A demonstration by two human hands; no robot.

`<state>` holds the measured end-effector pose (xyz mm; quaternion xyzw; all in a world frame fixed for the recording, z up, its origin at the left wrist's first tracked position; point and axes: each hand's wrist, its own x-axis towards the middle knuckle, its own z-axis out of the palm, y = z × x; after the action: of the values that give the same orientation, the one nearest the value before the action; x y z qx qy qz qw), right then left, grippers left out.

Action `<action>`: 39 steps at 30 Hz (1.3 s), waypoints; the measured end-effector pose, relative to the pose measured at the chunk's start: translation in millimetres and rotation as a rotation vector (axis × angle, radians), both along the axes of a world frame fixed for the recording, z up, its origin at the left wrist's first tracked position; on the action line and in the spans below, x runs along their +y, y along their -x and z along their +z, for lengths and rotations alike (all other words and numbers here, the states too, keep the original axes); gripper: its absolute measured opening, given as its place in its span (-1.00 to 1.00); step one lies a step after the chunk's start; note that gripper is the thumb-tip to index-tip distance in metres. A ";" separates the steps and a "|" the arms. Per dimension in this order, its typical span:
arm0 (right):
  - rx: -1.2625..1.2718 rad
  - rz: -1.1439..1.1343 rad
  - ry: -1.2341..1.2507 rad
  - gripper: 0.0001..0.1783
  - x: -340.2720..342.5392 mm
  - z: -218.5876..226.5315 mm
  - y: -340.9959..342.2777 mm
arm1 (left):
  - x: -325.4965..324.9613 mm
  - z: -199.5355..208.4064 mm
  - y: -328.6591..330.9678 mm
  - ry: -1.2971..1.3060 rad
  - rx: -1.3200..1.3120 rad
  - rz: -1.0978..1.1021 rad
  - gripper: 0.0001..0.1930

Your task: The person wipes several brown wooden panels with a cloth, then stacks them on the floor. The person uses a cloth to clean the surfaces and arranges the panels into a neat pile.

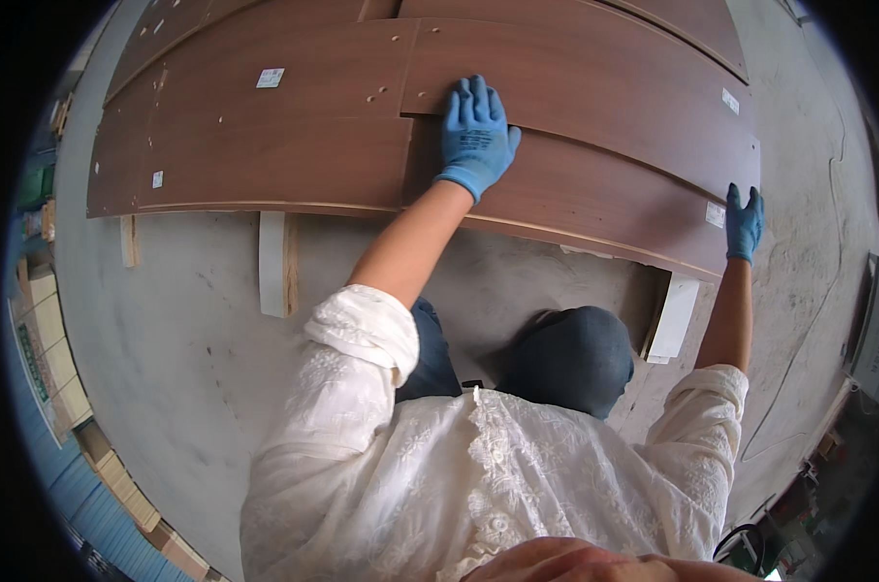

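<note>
Brown wood-look panels lie stacked in front of me, several of them side by side and overlapping. My left hand (478, 136), in a blue work glove, lies flat with fingers stretched out near the middle, across the edge where an upper panel (594, 92) overlaps a lower panel (575, 194). At the right end of the stack, my right hand (746, 225) wears a matching glove and rests against the panel corner, fingers apart. Beside it sits a small white label (716, 214). Drilled holes show left of my left hand.
White-faced supports (273, 264) hold the panels off the grey concrete floor (187, 310); another support (672, 318) stands at the right. Stacked boards (119, 485) line the left rim. A thin cable (835, 194) runs along the floor at right. My knee (575, 359) is close to the panels.
</note>
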<state>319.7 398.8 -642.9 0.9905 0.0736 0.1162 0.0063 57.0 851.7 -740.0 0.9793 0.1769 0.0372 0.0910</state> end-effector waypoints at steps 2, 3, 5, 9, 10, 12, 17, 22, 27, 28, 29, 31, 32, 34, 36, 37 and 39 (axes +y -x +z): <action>0.038 0.052 0.013 -0.24 16.7 12.7 21.7 | -6.7 1.2 -4.5 0.054 -0.034 -0.021 -0.22; 0.082 0.135 0.032 -0.27 22.9 13.5 31.8 | -10.1 0.8 -6.7 0.048 0.022 -0.007 -0.22; 0.054 0.269 0.097 -0.35 32.2 -0.5 51.3 | -8.3 -6.7 -8.5 0.020 -0.106 0.007 -0.22; 0.039 0.324 -0.002 -0.39 39.7 -32.7 72.5 | 8.2 -30.4 -12.7 0.035 -0.210 -0.019 -0.26; 0.109 0.295 -0.027 -0.37 39.1 -34.2 75.1 | 12.3 -34.0 -13.3 0.046 -0.150 -0.002 -0.26; 0.130 0.213 -0.074 -0.34 36.4 -32.4 77.0 | 19.7 -37.4 -16.9 0.007 -0.246 -0.014 -0.28; 0.050 -0.081 -0.173 -0.33 14.1 -24.8 68.6 | 40.8 -18.6 -11.3 -0.045 -0.257 -0.038 -0.30; -0.047 -0.073 -0.341 -0.33 -18.1 -29.1 15.0 | 74.5 19.6 4.1 -0.122 -0.093 -0.117 -0.26; 0.225 -0.077 -0.648 -0.22 -29.6 -17.4 -42.9 | 93.6 55.4 4.0 -0.209 0.052 -0.169 -0.29; 0.297 -0.078 -0.716 -0.20 -29.8 -14.8 -50.0 | 95.7 59.5 1.8 -0.188 0.040 -0.152 -0.28; 0.412 -0.056 -0.755 -0.17 -29.8 -12.4 -55.9 | 95.9 62.4 1.2 -0.214 0.149 -0.136 -0.26; 0.465 -0.030 -0.793 -0.14 -30.2 -9.9 -63.5 | 94.3 65.8 -5.5 -0.199 0.349 -0.012 -0.24; 0.468 0.006 -0.818 -0.12 -31.1 -9.4 -65.9 | 91.8 66.8 -12.0 -0.153 0.256 -0.025 -0.23; 0.569 0.001 -0.852 -0.09 -33.5 -10.5 -68.0 | 81.8 69.5 -31.5 -0.043 0.228 0.040 -0.22; 0.616 0.008 -0.903 -0.08 -36.5 -12.8 -67.6 | 64.7 74.7 -60.1 -0.029 0.132 -0.062 -0.24; 0.615 0.021 -0.933 -0.07 -38.4 -13.9 -67.2 | 53.6 78.2 -76.5 -0.012 0.086 -0.105 -0.25; 0.626 0.011 -0.995 -0.07 -41.2 -15.5 -66.7 | 28.5 84.1 -111.7 -0.003 0.034 -0.192 -0.27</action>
<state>386.5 357.6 -658.5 0.8611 0.0135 -0.1614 -0.4819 168.7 880.2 -655.8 0.9924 0.0837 0.0118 0.0898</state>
